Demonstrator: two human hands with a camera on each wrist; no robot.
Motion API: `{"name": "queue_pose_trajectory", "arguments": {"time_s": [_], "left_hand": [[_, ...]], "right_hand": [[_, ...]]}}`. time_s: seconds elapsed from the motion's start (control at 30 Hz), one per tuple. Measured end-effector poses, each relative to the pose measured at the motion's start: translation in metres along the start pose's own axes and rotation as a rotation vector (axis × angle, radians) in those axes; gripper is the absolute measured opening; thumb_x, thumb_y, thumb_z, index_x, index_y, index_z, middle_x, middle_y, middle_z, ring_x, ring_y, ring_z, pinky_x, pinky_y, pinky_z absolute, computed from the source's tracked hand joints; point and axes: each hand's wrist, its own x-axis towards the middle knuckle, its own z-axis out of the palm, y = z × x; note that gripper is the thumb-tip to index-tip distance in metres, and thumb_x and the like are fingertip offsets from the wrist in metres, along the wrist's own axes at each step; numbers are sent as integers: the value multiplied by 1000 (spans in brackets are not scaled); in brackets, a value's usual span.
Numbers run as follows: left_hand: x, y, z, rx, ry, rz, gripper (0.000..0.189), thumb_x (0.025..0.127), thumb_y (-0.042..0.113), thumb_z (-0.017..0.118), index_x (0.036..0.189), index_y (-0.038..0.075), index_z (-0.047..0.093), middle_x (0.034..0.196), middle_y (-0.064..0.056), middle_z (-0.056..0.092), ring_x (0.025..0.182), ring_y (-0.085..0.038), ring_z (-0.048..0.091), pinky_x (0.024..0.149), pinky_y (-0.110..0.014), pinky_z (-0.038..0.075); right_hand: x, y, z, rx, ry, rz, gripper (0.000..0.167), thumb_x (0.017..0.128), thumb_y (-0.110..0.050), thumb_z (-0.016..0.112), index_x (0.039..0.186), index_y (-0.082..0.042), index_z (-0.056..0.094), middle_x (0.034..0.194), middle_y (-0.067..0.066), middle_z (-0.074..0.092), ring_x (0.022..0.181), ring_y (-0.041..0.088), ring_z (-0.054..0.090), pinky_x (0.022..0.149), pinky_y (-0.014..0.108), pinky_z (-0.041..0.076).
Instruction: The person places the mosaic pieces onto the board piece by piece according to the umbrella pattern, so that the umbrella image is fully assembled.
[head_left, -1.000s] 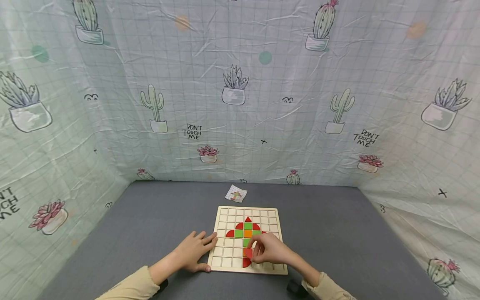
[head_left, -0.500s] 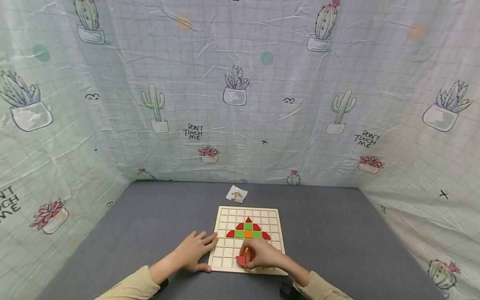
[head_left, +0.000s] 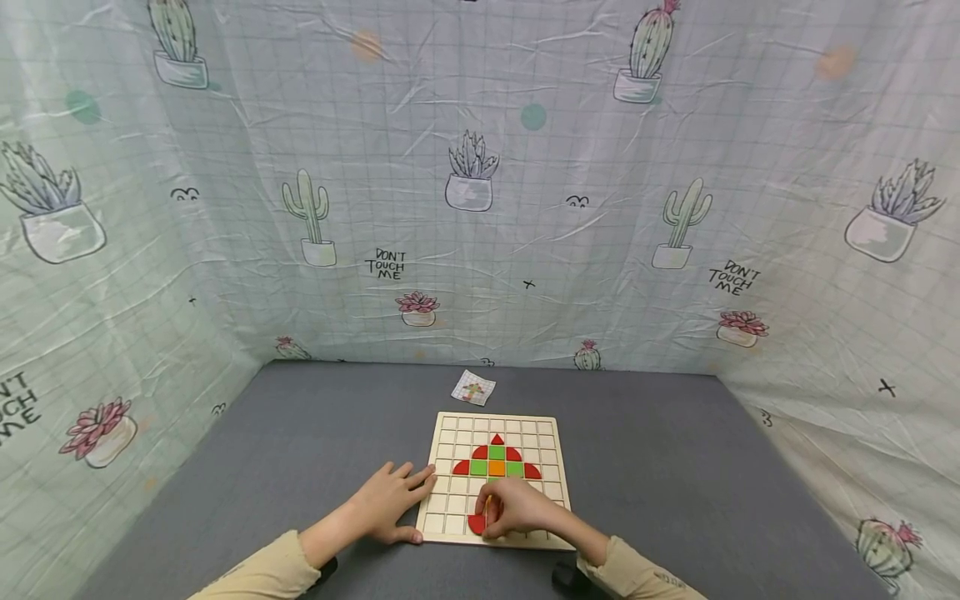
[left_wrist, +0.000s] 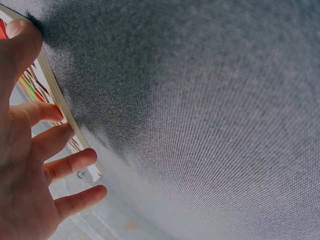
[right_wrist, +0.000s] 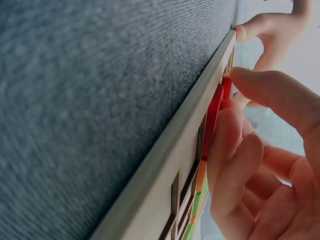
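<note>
A square wooden grid board (head_left: 453, 505) lies on the table, with red, green and orange tiles set in its cells. My right hand (head_left: 517, 507) is over the lower middle and pinches a red curved-edged tile (head_left: 476, 524) at the bottom row. In the right wrist view, thumb and forefinger are at the red tile (right_wrist: 227, 88), with another red piece close by. That hand hides several cells. Along the board's left edge rests my left hand (head_left: 386, 504), fingers spread and fairly straight. The left wrist view shows its thumb (left_wrist: 26, 39) against the board's edge (left_wrist: 64, 105).
A small patterned card (head_left: 473, 388) lies behind the board, showing a coloured figure on a grid. Grey table surface (head_left: 645, 467) extends on both sides. Cloth walls (head_left: 480, 250) with cactus prints enclose the back and sides.
My right hand has moved slightly left and toward me with the red tile, which now appears lower, at the bottom row. The left hand has stayed at the board's edge.
</note>
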Motion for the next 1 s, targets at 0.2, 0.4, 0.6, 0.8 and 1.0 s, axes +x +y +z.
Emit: {"name": "queue_pose_trajectory", "arguments": {"time_s": [0.2, 0.4, 0.6, 0.8, 1.0], "left_hand": [[0, 0, 1, 0, -3, 2, 82, 73, 70, 45, 133, 15, 42, 136, -2, 46, 104, -19, 48, 76, -34, 38], [0, 0, 2, -3, 7, -2, 83, 72, 71, 46, 133, 15, 42, 136, -2, 46, 103, -19, 48, 75, -35, 38], [0, 0, 2, -7, 12, -1, 82, 72, 71, 46, 133, 15, 43, 135, -2, 46, 100, -18, 48, 74, -34, 38], [-1, 1, 1, -9, 5, -7, 82, 72, 71, 46, 133, 15, 43, 135, -2, 46, 103, -19, 48, 75, -35, 38], [0, 1, 0, -9, 5, -5, 83, 73, 71, 46, 133, 15, 42, 136, -2, 46, 102, -19, 48, 75, -35, 38]], "right_hand": [[3, 0, 0, 36, -3, 30, 16, 68, -11, 75, 78, -5, 63, 55, -1, 57, 44, 0, 46, 44, 17, 36], [9, -3, 0, -7, 27, 56, 8, 69, -10, 71, 73, -6, 66, 55, -4, 55, 47, -2, 44, 46, 16, 35], [12, -7, -1, -71, 38, 61, 6, 65, -6, 72, 68, -6, 66, 54, -1, 58, 46, -3, 42, 47, 16, 36], [11, -11, -1, -107, 52, 86, 8, 65, -8, 73, 65, -7, 65, 53, -3, 57, 46, -2, 41, 46, 16, 35], [11, -13, 0, -144, 66, 116, 11, 66, -10, 73, 61, -9, 63, 50, -7, 53, 46, -1, 40, 44, 17, 33]]}}
